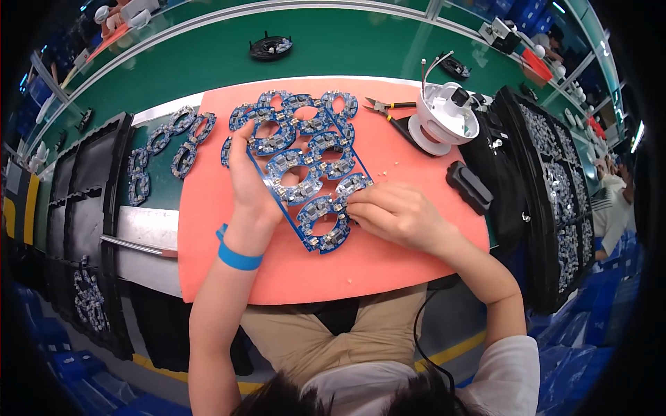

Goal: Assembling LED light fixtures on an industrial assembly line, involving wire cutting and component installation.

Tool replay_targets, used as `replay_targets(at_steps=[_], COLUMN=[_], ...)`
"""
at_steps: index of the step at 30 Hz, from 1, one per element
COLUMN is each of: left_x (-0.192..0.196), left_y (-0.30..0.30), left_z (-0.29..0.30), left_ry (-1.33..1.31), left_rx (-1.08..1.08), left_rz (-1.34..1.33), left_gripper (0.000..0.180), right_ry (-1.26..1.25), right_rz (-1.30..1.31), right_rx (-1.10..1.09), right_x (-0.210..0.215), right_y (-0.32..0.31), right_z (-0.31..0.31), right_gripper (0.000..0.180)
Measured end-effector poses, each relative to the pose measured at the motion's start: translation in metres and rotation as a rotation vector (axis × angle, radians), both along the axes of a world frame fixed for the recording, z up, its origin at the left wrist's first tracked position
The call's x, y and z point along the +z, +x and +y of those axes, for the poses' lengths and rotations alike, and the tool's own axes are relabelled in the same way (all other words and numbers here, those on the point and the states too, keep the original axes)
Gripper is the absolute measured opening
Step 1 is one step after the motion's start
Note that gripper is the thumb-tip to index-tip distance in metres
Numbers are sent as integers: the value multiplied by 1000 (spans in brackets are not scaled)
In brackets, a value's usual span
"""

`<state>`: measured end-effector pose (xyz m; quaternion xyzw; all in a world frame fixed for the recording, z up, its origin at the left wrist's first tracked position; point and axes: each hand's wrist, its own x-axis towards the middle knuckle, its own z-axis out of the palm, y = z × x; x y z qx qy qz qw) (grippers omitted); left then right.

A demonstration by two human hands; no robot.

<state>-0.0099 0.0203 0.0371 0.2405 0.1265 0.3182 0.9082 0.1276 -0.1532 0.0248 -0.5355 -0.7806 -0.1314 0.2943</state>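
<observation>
A blue circuit board panel [281, 163] made of several ring-shaped boards is tilted above the salmon-coloured mat. My left hand [255, 193] grips its left side, thumb up along the edge and the other fingers hidden beneath. My right hand [399, 213] pinches the panel's lower right part, at one of the ring boards [352, 182]; the fingertips are partly hidden, so whether they also hold a small part cannot be seen. More ring boards [340, 104] lie on the mat behind the panel.
Cutting pliers [388, 105], a white dome-shaped housing [444, 121] and a black block [470, 187] lie to the right. Black trays [548, 208] of boards stand farther right, others [83, 201] at left. Loose ring boards [184, 156] rest left of the mat. A black round part [270, 48] sits on the green belt.
</observation>
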Motion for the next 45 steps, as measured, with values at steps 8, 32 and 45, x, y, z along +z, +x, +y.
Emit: replay_targets(at_steps=[8,32,45], left_x=[3,2,3], left_y=[2,2,6], left_z=[-2,-3,-8], left_ry=[37,16,28], left_rx=[-52,21,60], left_rz=[-10,18,85], left_gripper=[49,45,46], right_ry=[-317,-135,-36], right_rz=[535,379,436], right_rx=[39,-9,67], right_x=[9,-7,-15], right_y=[19,-5,-16], right_z=[1,2,1], right_gripper=[16,18,18])
